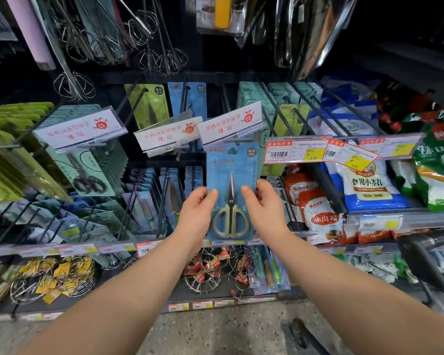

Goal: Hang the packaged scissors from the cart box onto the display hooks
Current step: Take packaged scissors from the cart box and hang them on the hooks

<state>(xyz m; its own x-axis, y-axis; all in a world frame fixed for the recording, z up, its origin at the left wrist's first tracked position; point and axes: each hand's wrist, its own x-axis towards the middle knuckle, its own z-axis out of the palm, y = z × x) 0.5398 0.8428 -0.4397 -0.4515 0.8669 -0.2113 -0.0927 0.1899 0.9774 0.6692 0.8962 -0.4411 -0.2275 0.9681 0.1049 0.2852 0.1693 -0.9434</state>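
Wire hooks crowd dark shelving above speckled floor. Left hand and right hand pinch a glossy scissors card.

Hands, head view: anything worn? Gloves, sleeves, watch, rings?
Nothing worn shows. The left hand and right hand are bare, with no gloves. Both forearms are bare to the frame edge, with no sleeves, watch or bands. There are no rings on the visible fingers; the rest are hidden.
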